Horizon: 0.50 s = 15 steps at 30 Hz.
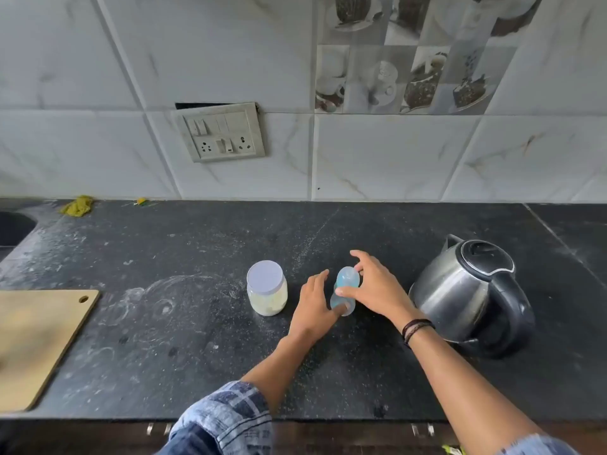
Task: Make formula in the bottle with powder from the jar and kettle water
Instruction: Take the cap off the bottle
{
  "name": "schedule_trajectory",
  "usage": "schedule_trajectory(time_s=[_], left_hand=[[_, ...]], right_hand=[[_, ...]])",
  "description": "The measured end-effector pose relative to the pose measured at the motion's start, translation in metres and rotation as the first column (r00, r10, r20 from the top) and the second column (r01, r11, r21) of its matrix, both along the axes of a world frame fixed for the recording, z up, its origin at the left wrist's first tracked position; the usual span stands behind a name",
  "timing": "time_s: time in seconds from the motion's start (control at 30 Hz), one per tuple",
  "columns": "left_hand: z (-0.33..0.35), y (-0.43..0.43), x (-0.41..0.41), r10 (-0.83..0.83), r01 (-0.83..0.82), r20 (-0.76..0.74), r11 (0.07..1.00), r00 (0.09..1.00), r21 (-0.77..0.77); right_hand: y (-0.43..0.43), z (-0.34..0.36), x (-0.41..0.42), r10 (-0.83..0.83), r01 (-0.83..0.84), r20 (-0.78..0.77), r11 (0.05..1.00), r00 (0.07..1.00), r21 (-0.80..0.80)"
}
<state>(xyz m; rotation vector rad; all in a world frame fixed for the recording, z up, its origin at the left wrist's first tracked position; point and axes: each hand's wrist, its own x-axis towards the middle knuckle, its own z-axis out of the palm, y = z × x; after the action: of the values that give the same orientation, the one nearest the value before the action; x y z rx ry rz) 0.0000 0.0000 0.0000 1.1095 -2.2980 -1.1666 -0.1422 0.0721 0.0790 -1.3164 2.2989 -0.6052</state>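
Brushed steel kettle (460,287), translucent plastic bottle (346,280), wooden board (36,343) (matt), speckled stone counter (197,356).

Left sleeve (226,412) there: faded blue-grey check, bunched near the elbow. Behind the right hand (377,287), dark cord bands (416,328) ring the wrist, and the right sleeve (538,447) shows pale blue.

Bottle (345,280) half hidden; cutting board (39,339) cropped left.
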Motion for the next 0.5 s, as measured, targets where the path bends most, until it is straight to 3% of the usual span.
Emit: schedule_trajectory(time_s=[0.17,0.5], left_hand=[[-0.006,-0.001,-0.012,-0.028,0.028,0.004,0.998,1.0,0.056],[-0.022,0.004,-0.028,0.005,-0.002,-0.059,0.999,0.998,0.054]], right_hand=[[-0.008,-0.006,0.002,0.037,-0.027,-0.107,0.995,0.994,0.093],[-0.013,-0.014,-0.007,0.094,-0.077,-0.172,0.992,0.981,0.102]])
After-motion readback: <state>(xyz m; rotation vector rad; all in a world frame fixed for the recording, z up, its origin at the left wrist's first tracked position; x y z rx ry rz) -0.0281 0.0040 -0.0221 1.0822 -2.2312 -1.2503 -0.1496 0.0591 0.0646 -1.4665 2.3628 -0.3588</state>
